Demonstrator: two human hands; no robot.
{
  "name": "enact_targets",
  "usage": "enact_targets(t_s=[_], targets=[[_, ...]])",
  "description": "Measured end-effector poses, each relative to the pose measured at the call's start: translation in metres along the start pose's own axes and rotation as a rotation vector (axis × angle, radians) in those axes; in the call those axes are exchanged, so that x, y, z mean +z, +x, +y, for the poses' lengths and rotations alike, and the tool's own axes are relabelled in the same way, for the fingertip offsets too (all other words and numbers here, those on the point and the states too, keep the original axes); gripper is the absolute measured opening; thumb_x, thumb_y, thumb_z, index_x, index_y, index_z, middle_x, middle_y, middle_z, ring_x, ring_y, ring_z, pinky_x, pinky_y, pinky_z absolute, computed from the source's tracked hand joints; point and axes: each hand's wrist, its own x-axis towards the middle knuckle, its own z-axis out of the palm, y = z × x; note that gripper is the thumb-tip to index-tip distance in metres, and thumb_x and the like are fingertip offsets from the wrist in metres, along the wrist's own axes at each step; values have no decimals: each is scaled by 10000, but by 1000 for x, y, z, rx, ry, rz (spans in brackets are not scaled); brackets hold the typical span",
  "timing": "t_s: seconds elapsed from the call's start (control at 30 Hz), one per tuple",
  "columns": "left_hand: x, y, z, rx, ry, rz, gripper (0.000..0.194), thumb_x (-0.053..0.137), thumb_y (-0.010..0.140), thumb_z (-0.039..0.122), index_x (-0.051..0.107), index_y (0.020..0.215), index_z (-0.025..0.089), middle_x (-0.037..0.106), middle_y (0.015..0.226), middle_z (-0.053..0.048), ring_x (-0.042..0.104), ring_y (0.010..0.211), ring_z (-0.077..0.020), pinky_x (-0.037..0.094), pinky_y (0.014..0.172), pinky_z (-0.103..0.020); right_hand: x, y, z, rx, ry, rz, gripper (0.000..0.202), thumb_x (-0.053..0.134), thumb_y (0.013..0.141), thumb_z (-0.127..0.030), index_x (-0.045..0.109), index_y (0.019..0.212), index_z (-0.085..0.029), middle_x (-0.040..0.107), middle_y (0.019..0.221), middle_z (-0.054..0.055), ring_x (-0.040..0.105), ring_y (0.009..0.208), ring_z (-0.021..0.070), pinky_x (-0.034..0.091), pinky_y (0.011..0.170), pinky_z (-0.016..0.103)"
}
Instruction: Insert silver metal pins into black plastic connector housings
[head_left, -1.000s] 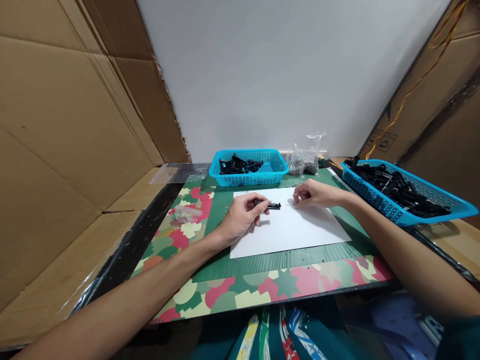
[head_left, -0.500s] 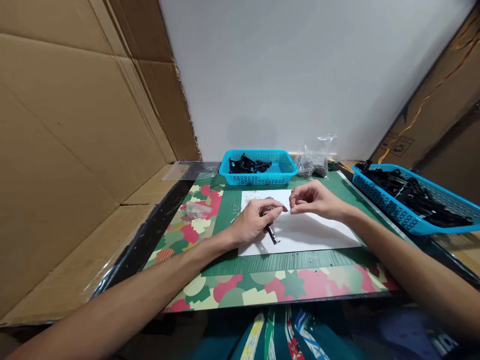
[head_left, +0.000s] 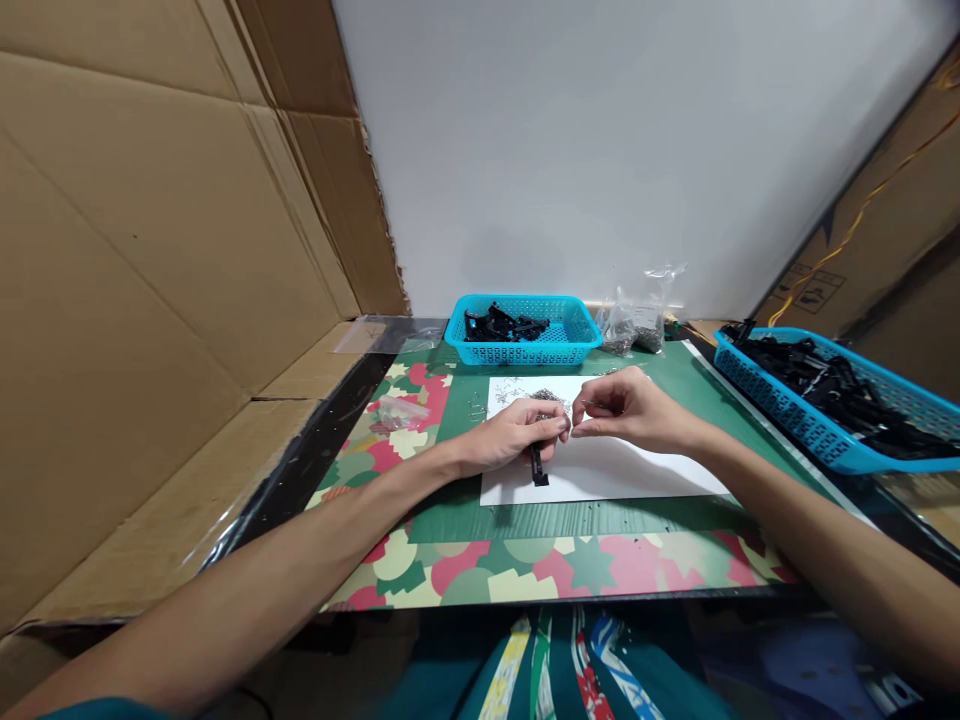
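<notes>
A: What's on the L?
B: Brown cardbd (head_left: 127,220), upright, w/ clear plastic (head_left: 367,336) lying nr its foot.
A: Bkgd?
B: White wall (head_left: 570,140). Yellow cord (head_left: 870,196) on R, in front of printed carton (head_left: 900,240).

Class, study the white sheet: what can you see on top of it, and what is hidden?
Small metal pieces lie scattered and heaped on the far half of the white sheet. The left hand, holding a black part, and the right hand block whatever lies behind them.
</notes>
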Motion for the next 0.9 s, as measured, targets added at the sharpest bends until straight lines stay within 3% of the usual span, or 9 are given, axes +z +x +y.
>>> enact_targets(t_s=[0.2,0.43,0.67,0.9], targets=[[8,-1,-5,102,137,194,400,584,1008,566,566,903,180,555,675,29,463,568,-104,373,552,-242,0,2,0,73,-15,50,349,743,940,-505,777,917,-158,532,694,-15,371,622,111,255,556,284],[15,-3,-4,202,426,424,319,546,1057,447,642,923,174,593,745,20,543,657,-124,414,624,-259,4,4,3,109,-3,32,351,729,943,-509,776,936,-161,592,727,4,415,643,123,277,564,281],[16,-3,-6,261,564,454,290,522,1069,372,678,918,180,685,858,-8,608,769,-155,444,717,-289,6,6,8,121,72,52,294,766,915,-460,754,916,-165,639,789,20,486,684,129,322,597,282],[18,-4,-6,238,589,456,281,534,1065,361,704,933,179,672,811,7,584,721,-147,417,687,-282,5,5,2,214,107,56,273,813,824,-399,735,864,-141,518,632,-36,357,575,89,224,534,271]])
